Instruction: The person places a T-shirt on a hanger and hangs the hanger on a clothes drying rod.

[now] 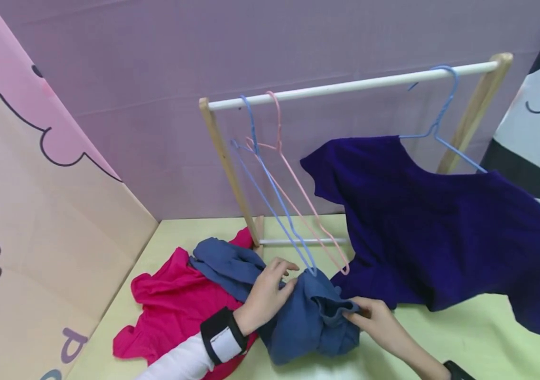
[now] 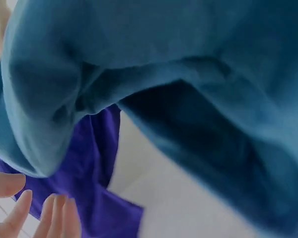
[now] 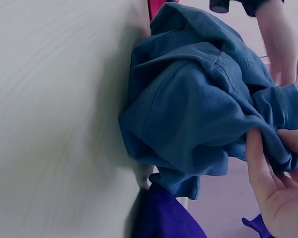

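Observation:
A crumpled slate-blue garment (image 1: 293, 327) lies bunched in front of the rack, its far part overlapping a red garment (image 1: 175, 301). My right hand (image 1: 376, 322) pinches a folded edge of the blue cloth between thumb and fingers, which shows closely in the right wrist view (image 3: 283, 183). Over the middle of the blue garment is my left hand (image 1: 267, 295), its fingers loosely extended. In the left wrist view, the fingertips of that hand (image 2: 39, 213) stand beside the cloth with nothing pinched. The lower end of a blue hanger (image 1: 293, 227) meets the top of the blue garment.
A small rack with a white rail (image 1: 346, 87) and wooden posts stands behind. A pink hanger (image 1: 308, 200) hangs beside the blue one. At right, a dark purple T-shirt (image 1: 422, 227) hangs on another blue hanger (image 1: 441, 116). Printed panels and a purple backdrop (image 1: 132, 63) enclose the table.

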Available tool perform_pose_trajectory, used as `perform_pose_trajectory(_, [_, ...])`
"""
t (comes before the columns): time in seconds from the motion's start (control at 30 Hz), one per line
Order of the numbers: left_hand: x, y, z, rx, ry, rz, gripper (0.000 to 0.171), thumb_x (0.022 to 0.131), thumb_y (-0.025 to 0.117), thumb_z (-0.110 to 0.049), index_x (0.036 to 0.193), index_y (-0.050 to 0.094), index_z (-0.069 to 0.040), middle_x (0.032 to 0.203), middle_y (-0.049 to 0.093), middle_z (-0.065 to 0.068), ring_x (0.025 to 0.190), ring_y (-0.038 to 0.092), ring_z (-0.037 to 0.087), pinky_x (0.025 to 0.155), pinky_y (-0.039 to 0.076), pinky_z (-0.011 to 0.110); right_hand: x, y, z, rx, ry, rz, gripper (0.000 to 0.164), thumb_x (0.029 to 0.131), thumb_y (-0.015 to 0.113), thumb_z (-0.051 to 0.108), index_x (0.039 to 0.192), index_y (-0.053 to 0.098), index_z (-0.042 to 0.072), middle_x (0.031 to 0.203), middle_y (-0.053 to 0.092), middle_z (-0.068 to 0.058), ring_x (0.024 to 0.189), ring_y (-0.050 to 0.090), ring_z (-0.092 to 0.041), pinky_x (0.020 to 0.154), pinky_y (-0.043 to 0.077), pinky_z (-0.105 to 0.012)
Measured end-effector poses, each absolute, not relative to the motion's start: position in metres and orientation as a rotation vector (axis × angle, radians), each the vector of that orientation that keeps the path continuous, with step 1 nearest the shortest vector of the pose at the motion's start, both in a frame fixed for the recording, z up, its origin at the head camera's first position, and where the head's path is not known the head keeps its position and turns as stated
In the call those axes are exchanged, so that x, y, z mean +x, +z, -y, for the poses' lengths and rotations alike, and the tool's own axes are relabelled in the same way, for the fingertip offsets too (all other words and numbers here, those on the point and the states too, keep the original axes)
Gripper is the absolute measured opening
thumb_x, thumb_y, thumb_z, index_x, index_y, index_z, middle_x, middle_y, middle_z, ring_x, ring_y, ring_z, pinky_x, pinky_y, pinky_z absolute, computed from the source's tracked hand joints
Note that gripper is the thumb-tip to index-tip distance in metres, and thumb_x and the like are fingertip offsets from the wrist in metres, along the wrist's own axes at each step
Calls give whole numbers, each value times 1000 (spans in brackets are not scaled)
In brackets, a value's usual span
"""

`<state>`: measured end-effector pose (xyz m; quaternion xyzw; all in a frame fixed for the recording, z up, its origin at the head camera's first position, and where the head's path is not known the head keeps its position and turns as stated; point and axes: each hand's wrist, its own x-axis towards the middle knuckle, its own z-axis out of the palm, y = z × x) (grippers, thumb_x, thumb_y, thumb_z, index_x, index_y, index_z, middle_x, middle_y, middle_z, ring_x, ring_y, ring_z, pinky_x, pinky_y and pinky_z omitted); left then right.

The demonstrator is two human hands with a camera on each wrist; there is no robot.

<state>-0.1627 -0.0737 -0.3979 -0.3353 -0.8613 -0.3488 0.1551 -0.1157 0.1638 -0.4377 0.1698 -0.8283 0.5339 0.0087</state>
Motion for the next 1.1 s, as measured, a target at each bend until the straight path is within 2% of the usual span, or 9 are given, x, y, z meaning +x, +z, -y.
perform_pose_trajectory(0.17, [-138, -406, 74, -1195, -532, 2263, 18, 76, 68, -13, 90, 58, -8, 87, 48, 3, 74, 47, 11, 65, 41, 20, -121, -438, -164, 545, 1730, 2534, 12, 81, 61, 5, 87, 63, -5, 74, 58, 5, 61, 49, 1, 51, 43, -21])
perform_pose_trajectory(0.3, [-120, -418, 72, -1267, -335, 2291, 42, 69, 72, -38, 94, 56, -8, 88, 46, 3, 71, 44, 12, 60, 38, 22, -123, -437, -164, 567, 1717, 2538, 13, 82, 60, 6, 88, 63, -5, 76, 59, 3, 63, 49, 0, 54, 42, -21])
perform_pose_trajectory(0.4, [-113, -430, 72, -1237, -171, 2358, 62, 62, 71, -53, 100, 54, -7, 92, 48, 5, 76, 47, 15, 60, 41, 26, -123, -436, -164, 535, 1777, 2565, 16, 83, 59, 9, 91, 63, -5, 79, 61, 2, 65, 51, -1, 56, 44, -22])
perform_pose_trajectory(0.53, [-111, -443, 72, -1192, -6, 2403, 72, 59, 71, -57, 105, 52, -5, 95, 49, 7, 82, 49, 18, 63, 42, 30, -122, -435, -165, 493, 1904, 2574, 21, 85, 58, 12, 94, 62, -6, 82, 63, 4, 69, 55, -2, 58, 47, -24])
perform_pose_trajectory(0.8, [-119, -450, 76, -1117, -19, 2469, 49, 60, 77, -33, 93, 53, -4, 85, 49, 5, 75, 52, 16, 61, 42, 27, -122, -440, -171, 478, 1969, 2618, 23, 88, 54, 14, 93, 59, -8, 76, 62, 3, 65, 56, -4, 57, 49, -27])
perform_pose_trajectory(1.0, [-129, -434, 88, -1122, -377, 2611, 20, 75, 68, -16, 90, 57, -9, 84, 53, 0, 78, 54, 12, 65, 44, 24, -123, -436, -178, 389, 1984, 2606, 24, 92, 47, 18, 88, 53, -5, 77, 54, 3, 71, 53, -2, 62, 50, -28])
perform_pose_trajectory(1.1, [-135, -423, 96, -1026, -665, 2655, 12, 79, 63, -8, 91, 60, -8, 87, 56, 0, 83, 55, 13, 71, 45, 25, -131, -448, -191, 273, 1993, 2541, 25, 94, 45, 19, 88, 49, -5, 81, 51, -1, 77, 55, -5, 66, 50, -30])
